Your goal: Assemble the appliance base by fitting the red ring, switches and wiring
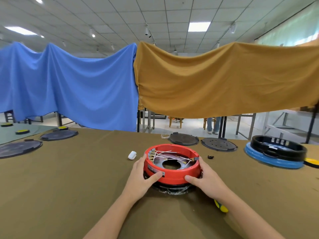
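The red ring point(174, 177) sits on a black base point(170, 188) at the middle of the olive-covered table point(69, 187). Inside it lie white wires point(165, 153) with brass terminals, and a metal plate with a round hole. My left hand point(144, 176) grips the ring's left side, thumb on its front wall. My right hand point(203, 178) grips the right side, thumb on the front wall too. A small white part point(132, 155) lies left of the ring and a small black part point(211, 157) right of it.
Black round plates point(183, 138) point(219, 144) lie behind the ring, more point(19, 149) at the far left. A black ring on a blue one point(276, 152) stands at the right. A yellow-green tool handle point(221, 207) shows under my right forearm. Blue and ochre cloths hang behind the table.
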Demonstrator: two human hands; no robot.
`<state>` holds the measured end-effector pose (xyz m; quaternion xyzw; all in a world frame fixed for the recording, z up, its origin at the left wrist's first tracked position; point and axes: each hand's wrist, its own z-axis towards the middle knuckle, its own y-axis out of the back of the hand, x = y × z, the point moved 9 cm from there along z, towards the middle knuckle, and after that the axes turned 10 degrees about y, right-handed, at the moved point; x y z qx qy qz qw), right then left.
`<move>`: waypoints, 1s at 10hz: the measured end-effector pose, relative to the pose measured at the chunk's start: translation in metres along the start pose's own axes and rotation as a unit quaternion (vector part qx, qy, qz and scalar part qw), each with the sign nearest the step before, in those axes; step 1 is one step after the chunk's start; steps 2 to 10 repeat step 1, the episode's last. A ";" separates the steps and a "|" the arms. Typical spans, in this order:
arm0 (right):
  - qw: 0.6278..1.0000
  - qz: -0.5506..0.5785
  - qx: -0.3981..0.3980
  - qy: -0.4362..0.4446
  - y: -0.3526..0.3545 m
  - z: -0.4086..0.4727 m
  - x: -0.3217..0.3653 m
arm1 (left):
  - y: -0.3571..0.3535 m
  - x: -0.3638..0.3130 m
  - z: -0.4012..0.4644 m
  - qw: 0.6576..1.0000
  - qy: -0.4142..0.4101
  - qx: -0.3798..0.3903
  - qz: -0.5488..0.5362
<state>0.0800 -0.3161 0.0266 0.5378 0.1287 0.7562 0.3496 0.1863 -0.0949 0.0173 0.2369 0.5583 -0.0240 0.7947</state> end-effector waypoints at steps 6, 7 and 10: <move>0.992 0.099 -0.074 -0.029 0.018 -0.008 0.001 | -0.003 0.008 -0.003 0.998 0.022 0.025 0.060; 0.992 0.099 -0.074 -0.029 0.018 -0.008 0.001 | -0.003 0.008 -0.003 0.998 0.022 0.025 0.060; 0.992 0.099 -0.074 -0.029 0.018 -0.008 0.001 | -0.003 0.008 -0.003 0.998 0.022 0.025 0.060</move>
